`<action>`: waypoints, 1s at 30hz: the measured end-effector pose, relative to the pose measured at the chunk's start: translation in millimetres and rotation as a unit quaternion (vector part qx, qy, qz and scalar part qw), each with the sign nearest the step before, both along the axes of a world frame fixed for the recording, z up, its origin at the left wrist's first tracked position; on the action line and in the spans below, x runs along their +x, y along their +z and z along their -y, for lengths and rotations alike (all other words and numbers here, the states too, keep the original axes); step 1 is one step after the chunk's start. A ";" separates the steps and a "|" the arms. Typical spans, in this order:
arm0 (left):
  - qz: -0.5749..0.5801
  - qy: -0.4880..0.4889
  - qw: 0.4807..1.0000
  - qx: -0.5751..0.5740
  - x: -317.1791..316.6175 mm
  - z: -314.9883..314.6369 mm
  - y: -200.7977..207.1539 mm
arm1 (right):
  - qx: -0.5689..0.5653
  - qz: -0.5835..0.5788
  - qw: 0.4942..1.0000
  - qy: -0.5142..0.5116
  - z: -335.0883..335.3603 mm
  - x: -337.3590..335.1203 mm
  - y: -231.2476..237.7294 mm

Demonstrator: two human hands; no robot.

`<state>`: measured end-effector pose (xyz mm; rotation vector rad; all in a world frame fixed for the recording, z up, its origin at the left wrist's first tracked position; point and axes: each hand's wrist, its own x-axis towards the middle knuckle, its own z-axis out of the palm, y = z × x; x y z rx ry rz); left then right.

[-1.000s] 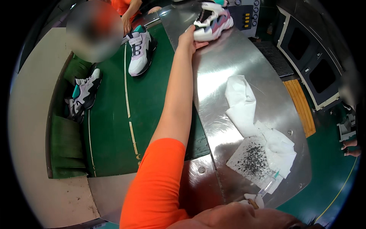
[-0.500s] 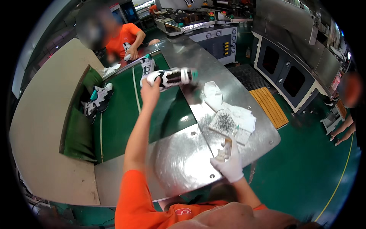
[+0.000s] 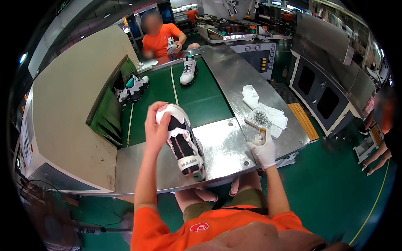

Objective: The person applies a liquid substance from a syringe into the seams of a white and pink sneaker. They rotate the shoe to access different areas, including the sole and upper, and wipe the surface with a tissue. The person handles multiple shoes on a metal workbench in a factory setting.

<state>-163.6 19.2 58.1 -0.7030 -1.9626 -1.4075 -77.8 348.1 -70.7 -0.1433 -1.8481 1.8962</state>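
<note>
My bare left hand [image 3: 156,129] grips a white, black and grey sneaker [image 3: 182,140] by its toe end, above the near metal part of the table. The sneaker is tilted, its upper facing up and its heel toward me. A thin white glove covers my right hand [image 3: 265,152], which is closed around a small beige-and-brown object [image 3: 261,133]; its kind cannot be made out. Just beyond that hand lies a white pad with black specks [image 3: 260,119], among white cloths or sheets [image 3: 277,117]. Another white sneaker [image 3: 188,72] stands on the green belt [image 3: 205,102].
More sneakers [image 3: 136,88] sit by the green flap curtain [image 3: 109,115] of the beige machine housing [image 3: 79,79] at left. Across the belt, a seated co-worker in orange [image 3: 161,39] holds a shoe. A grey cabinet [image 3: 316,85] stands at right, a fan [image 3: 50,213] at lower left.
My left hand has brought the sneaker from over the belt toward me and turned its heel my way. The right hand still holds the small object. The view has shifted.
</note>
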 end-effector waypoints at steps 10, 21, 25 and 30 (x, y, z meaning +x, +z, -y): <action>-0.055 0.001 0.997 0.054 22.9 -13.1 -6.4 | 0.056 -0.003 0.997 -0.043 -3.5 -3.1 -7.7; -0.105 0.025 0.994 0.030 30.6 -12.4 -11.3 | -0.097 0.017 0.994 0.045 -19.2 4.9 2.1; -0.109 0.027 0.993 0.027 41.1 -8.6 -7.2 | -0.187 -0.026 0.974 0.122 -31.5 -0.1 21.1; -0.142 0.012 0.990 -0.016 40.1 -16.2 -6.9 | -0.286 -0.042 0.935 0.207 -51.1 -59.0 47.5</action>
